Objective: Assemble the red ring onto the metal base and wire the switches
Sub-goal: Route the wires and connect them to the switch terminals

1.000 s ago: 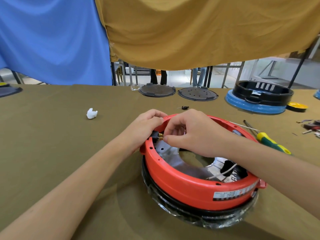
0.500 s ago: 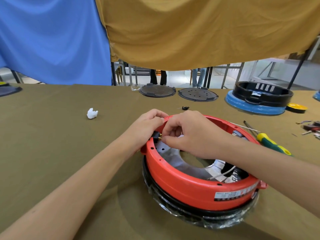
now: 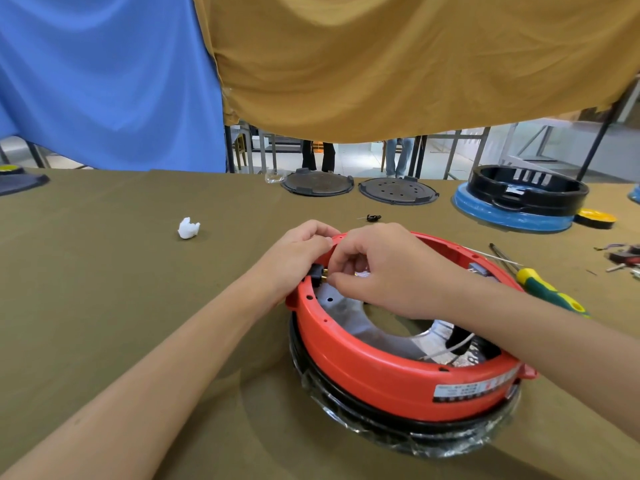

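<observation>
Your red ring (image 3: pixel 381 379) sits on the metal base (image 3: pixel 377 336), near the middle of the worktop (image 3: pixel 104 289). Your left hand (image 3: pixel 294 258) has its grip curled around the black switch (image 3: pixel 316 271) at the ring's left rim. Your right hand (image 3: pixel 384 271) pinches the brass terminal (image 3: pixel 325 271) right beside it. A green-yellow screwdriver (image 3: pixel 550 292) lies off to the right.
</observation>
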The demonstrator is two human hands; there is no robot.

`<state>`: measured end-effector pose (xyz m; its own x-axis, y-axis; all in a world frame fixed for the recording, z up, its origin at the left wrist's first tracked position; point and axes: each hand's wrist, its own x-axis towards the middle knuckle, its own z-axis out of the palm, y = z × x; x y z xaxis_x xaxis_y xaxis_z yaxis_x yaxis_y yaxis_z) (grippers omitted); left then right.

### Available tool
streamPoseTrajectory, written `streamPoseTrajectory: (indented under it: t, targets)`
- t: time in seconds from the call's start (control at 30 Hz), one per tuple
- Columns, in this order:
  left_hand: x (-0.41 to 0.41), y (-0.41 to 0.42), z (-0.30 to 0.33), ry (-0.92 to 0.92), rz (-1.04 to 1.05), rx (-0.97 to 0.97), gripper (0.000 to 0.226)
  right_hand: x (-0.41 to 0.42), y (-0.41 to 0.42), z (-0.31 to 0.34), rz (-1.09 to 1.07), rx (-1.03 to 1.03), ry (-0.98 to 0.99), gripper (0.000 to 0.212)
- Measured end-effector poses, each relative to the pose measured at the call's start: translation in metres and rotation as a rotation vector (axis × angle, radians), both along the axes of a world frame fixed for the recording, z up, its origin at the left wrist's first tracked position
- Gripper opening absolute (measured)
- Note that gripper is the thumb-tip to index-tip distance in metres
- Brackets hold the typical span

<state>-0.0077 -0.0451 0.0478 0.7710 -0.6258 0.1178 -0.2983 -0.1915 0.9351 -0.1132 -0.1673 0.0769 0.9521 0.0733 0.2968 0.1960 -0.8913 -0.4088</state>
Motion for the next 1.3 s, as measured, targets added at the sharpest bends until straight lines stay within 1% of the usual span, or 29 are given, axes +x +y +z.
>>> streamPoseTrajectory:
  t: [0.17,0.3,0.4,0.5,0.6,0.7,0.8,0.87,0.9,0.97,1.03,1.13,1.23,1.3]
  targets:
    - [0.002,-0.003,-0.003,-0.011,0.008,-0.047,0.020,0.001,0.003,0.002,0.021,-0.077,-0.016,0.010]
    - [0.000,-0.001,-0.002,-0.017,0.008,-0.028,0.020,0.002,0.001,0.000,0.016,-0.078,-0.035,0.010]
    - [-0.001,0.001,0.002,-0.030,-0.010,0.014,0.023,0.001,-0.003,0.001,0.011,-0.030,-0.011,0.009]
    - [0.000,0.003,0.004,-0.009,-0.044,0.014,0.030,-0.002,-0.011,0.012,-0.010,0.070,0.000,0.014]
    - [0.004,0.005,0.004,-0.011,-0.051,0.016,0.032,-0.012,-0.030,0.028,-0.084,0.204,-0.095,0.020]
    - [0.008,0.008,0.005,-0.035,-0.048,0.051,0.034,-0.025,-0.064,0.031,-0.253,0.393,-0.194,0.020]
    - [0.015,0.015,0.010,-0.077,-0.070,0.125,0.040,-0.039,-0.092,0.018,-0.418,0.524,-0.224,0.016]
    - [0.022,0.022,0.012,-0.120,-0.088,0.194,0.039,-0.046,-0.103,0.005,-0.481,0.576,-0.159,0.013]
    - [0.025,0.024,0.013,-0.124,-0.093,0.211,0.036,-0.049,-0.106,-0.002,-0.491,0.584,-0.090,0.012]
    - [0.027,0.026,0.013,-0.109,-0.113,0.214,0.031,-0.053,-0.106,-0.011,-0.464,0.550,0.088,0.018]
    - [0.027,0.024,0.011,-0.102,-0.153,0.214,0.035,-0.052,-0.103,-0.015,-0.426,0.525,0.204,0.017]
    - [0.026,0.023,0.010,-0.098,-0.162,0.201,0.039,-0.047,-0.100,-0.017,-0.400,0.510,0.192,0.008]
    - [0.029,0.027,0.013,-0.101,-0.133,0.174,0.035,-0.036,-0.095,-0.012,-0.314,0.506,0.170,0.011]
    - [0.032,0.030,0.013,-0.094,-0.135,0.159,0.020,-0.023,-0.092,-0.006,-0.235,0.444,0.182,0.017]
